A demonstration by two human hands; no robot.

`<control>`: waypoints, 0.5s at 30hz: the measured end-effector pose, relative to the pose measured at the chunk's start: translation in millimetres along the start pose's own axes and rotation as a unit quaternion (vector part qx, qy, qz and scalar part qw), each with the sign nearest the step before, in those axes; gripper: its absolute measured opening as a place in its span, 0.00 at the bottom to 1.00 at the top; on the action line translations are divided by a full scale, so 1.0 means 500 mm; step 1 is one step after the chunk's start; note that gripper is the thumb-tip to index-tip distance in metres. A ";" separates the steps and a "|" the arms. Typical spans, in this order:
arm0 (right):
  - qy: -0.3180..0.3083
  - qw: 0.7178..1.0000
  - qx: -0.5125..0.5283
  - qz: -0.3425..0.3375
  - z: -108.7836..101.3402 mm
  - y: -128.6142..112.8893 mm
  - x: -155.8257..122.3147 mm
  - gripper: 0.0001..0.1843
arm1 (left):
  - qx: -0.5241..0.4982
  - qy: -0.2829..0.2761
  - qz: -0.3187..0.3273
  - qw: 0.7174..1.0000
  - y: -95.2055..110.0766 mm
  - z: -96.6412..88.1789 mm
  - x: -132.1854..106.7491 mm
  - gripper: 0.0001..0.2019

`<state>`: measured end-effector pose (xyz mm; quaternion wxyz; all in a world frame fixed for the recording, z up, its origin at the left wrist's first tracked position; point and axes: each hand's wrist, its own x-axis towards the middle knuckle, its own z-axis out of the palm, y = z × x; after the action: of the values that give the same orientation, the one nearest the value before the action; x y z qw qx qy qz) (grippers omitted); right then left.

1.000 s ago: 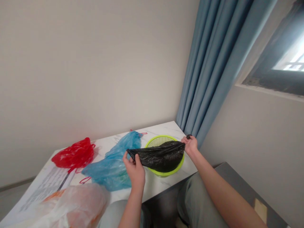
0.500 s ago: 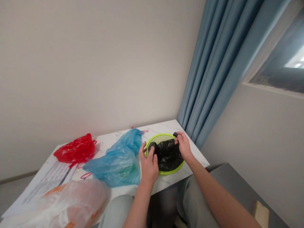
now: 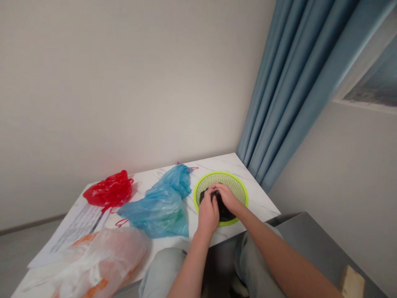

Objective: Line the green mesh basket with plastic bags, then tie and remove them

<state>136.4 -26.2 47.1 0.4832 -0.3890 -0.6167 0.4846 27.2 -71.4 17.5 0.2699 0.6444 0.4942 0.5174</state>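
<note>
A black plastic bag [image 3: 226, 212] lies bunched inside a yellow-green mesh basket [image 3: 240, 188] near the table's right end. My left hand [image 3: 209, 209] is closed on the bag from the left, fingers curled over its gathered top. My right hand [image 3: 226, 196] meets it from the right, also closed on the black plastic. The fingertips of both hands come together over the basket and hide part of the bag. Left of the basket lies a blue plastic bag [image 3: 164, 205] with red drawstrings.
A red plastic bag [image 3: 110, 190] and printed sheets [image 3: 72, 227] lie on the left of the white marbled table [image 3: 260, 200]. A white and orange plastic bag [image 3: 105, 258] is at the near left. A blue curtain [image 3: 279, 91] hangs at the right, above a dark grey surface [image 3: 313, 240].
My hands were apart, each holding a side of the spread black bag. They have come together over the basket, and the bag is now gathered between them. The view has shifted slightly.
</note>
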 end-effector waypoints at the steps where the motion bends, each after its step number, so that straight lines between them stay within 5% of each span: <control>1: -0.016 1.000 -0.013 -0.006 0.001 -0.002 -0.003 0.13 | 0.004 0.006 -0.018 1.000 -0.002 -0.002 0.001 0.15; 9: -0.082 0.982 -0.169 -0.033 0.003 -0.005 -0.019 0.08 | 0.005 0.065 -0.130 0.989 -0.016 -0.011 0.005 0.19; 15: -0.040 0.995 -0.091 0.026 0.001 0.021 -0.014 0.14 | -0.056 0.050 -0.115 0.991 -0.015 -0.023 0.025 0.14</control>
<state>137.4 -30.8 35.3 0.4083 -0.4270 -0.6669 0.4542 13.6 -59.0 19.9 0.3381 0.5406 0.5479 0.5415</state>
